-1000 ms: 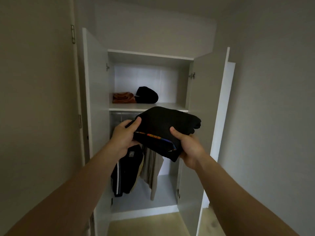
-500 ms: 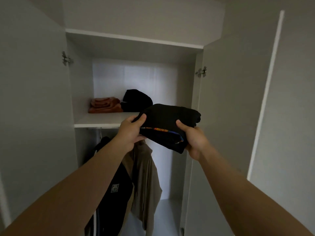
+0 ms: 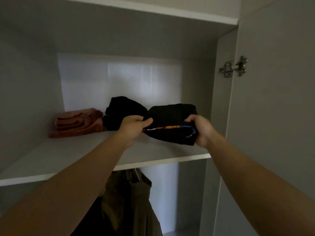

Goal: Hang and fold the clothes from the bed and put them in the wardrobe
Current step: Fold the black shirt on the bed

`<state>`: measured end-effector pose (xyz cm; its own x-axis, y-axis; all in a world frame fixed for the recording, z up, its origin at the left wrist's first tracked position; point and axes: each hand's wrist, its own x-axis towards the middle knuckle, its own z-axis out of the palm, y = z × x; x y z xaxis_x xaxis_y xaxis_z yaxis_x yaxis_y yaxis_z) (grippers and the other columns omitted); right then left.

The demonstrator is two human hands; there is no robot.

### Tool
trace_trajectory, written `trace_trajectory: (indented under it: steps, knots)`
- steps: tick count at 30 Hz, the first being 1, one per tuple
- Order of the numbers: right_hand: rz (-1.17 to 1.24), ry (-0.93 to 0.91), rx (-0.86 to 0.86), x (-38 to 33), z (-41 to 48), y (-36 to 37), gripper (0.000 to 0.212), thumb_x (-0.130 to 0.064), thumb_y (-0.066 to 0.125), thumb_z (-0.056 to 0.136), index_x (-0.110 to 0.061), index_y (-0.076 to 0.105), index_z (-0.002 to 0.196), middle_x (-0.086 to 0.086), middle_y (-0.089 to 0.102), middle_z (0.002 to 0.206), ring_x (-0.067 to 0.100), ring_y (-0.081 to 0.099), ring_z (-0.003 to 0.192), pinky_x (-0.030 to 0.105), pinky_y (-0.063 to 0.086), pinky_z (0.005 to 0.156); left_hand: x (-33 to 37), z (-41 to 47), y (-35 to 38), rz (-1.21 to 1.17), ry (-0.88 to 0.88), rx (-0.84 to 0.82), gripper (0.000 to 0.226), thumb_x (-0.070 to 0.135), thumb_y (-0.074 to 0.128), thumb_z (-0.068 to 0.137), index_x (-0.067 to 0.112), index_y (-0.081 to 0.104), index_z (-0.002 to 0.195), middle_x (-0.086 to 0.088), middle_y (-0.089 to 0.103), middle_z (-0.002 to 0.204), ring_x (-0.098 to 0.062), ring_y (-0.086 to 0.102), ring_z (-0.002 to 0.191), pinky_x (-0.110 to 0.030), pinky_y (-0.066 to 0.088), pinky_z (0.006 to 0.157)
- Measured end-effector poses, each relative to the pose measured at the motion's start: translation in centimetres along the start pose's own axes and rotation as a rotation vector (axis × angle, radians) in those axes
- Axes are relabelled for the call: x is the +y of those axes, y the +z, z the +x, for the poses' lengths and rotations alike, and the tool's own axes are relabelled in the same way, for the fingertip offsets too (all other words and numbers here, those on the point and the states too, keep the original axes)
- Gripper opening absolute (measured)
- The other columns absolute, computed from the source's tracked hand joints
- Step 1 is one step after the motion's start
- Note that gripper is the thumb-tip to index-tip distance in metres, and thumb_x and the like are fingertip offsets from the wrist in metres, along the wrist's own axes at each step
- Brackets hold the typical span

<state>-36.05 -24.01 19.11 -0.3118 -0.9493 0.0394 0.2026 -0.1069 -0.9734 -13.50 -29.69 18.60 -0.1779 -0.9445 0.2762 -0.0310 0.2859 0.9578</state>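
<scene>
Where the folded black garment [image 3: 170, 114] is: inside the wardrobe [image 3: 213, 99], above the right part of the upper shelf [image 3: 68, 155]; whether its low near corner touches the board cannot be told.
Garment detail: a thick bundle with one many-coloured printed strip showing between the folds on the near side.
Count on the shelf level: three folded things. One is the held bundle and two are lying: a black pile [image 3: 122, 111] just left of it and a rust-orange stack [image 3: 76, 122] further left, touching the black pile.
Count below the shelf: two hanging garments, one olive [image 3: 129, 193] and one dark [image 3: 88, 218], both partly hidden by the left forearm.
Count of hands: two, both on the bundle.
Change since half a second ago: the bundle was in front of the shelf's front edge and is now over the board, close beside the black pile. The shelf fills more of the view, and both grips are unchanged.
Left hand [image 3: 134, 126]: arm stretched forward, fingers curled over the bundle's left end and gripping it.
Right hand [image 3: 200, 128]: arm stretched forward, thumb on top and fingers wrapped under the right end, gripping it.
Surroundings: one metal hinge [image 3: 233, 66] on the open right door [image 3: 272, 116].
</scene>
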Motion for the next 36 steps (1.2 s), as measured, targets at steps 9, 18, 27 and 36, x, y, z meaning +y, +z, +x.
trace_trajectory:
  steps: [9, 18, 27, 36]
  knots:
    - [-0.528, -0.323, 0.314, -2.9, 17.7, -0.6, 0.049, -0.014, 0.068, 0.092, -0.010, 0.055, 0.139, 0.008, 0.063, 0.119, 0.032, 0.065, 0.108, 0.037, 0.053, 0.092, -3.4, 17.0, 5.0, 0.172, 0.083, 0.049, 0.021, 0.027, 0.077, 0.087, 0.012, 0.062, 0.090, -0.010, 0.068, 0.098, -0.033, 0.068, 0.099, -0.050, 0.056, 0.092]
    - [-1.599, -0.233, -0.087, 4.4, 24.4, 0.0, 0.031, -0.019, 0.035, 0.107, -0.006, 0.060, 0.120, 0.016, 0.059, 0.131, 0.033, 0.055, 0.117, 0.033, 0.041, 0.092, -11.8, 23.2, 8.0, 0.654, -0.096, -0.205, 0.057, 0.031, 0.053, 0.103, 0.021, 0.033, 0.156, -0.012, 0.040, 0.156, -0.029, 0.047, 0.135, -0.031, 0.041, 0.111]
    - [-1.578, -0.235, -0.024, 3.7, 24.4, 0.1, 0.033, -0.020, 0.033, 0.107, -0.005, 0.057, 0.123, 0.016, 0.057, 0.132, 0.034, 0.054, 0.119, 0.035, 0.043, 0.097, -10.1, 22.9, 6.9, 0.855, -0.002, -0.220, 0.053, 0.048, 0.042, 0.104, 0.017, 0.047, 0.147, -0.013, 0.057, 0.138, -0.031, 0.063, 0.113, -0.040, 0.055, 0.093]
    - [-1.014, -0.496, 0.321, -0.7, 15.8, 3.8, 0.030, -0.025, 0.042, 0.104, -0.005, 0.052, 0.084, 0.013, 0.060, 0.083, 0.035, 0.061, 0.089, 0.031, 0.035, 0.063, -1.1, 16.3, 6.8, 1.037, 0.455, 0.025, 0.032, 0.042, 0.040, 0.104, 0.020, 0.062, 0.101, -0.004, 0.067, 0.096, -0.022, 0.059, 0.079, -0.033, 0.047, 0.064]
